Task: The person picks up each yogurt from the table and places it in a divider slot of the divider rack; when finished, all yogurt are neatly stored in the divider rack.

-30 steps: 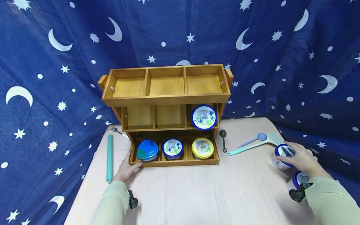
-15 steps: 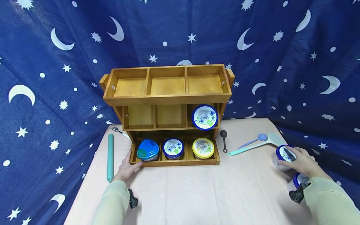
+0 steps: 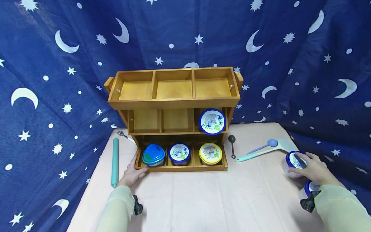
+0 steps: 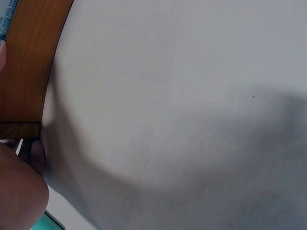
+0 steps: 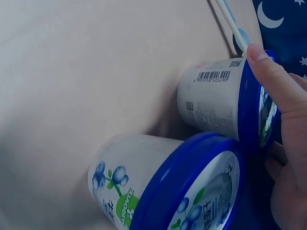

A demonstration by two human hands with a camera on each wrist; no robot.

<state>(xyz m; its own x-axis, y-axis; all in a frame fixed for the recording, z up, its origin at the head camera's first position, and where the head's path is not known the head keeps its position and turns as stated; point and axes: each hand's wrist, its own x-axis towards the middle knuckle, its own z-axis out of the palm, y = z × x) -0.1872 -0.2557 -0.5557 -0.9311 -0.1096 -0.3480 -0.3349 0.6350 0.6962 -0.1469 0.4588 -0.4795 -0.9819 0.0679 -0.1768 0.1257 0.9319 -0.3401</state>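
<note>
My left hand point(image 3: 131, 172) grips the lower left corner of a three-tier wooden rack point(image 3: 174, 104), its thumb on the front edge and the fingers round the side. At the far right, my right hand point(image 3: 316, 169) holds an upright white tub with a blue lid point(image 5: 211, 98) by the lid's rim, thumb on one side and fingers on the other. A second blue-lidded tub point(image 5: 129, 177) with blueberry print stands beside it, partly hidden by the right wrist in the head view.
The rack's bottom tier holds a blue-lidded container point(image 3: 153, 154), a blue-rimmed tub point(image 3: 179, 153) and a yellow-rimmed tub point(image 3: 210, 153). Another tub point(image 3: 212, 121) sits above. Around lie a teal roll point(image 3: 115, 162), a fork point(image 3: 126, 136), a dark spoon point(image 3: 232, 145), a blue spoon point(image 3: 271, 143) and a spatula point(image 3: 261, 154).
The head view has shifted slightly, so everything appears a little further right and lower. Both hands stay at the same things, and no object has clearly moved.
</note>
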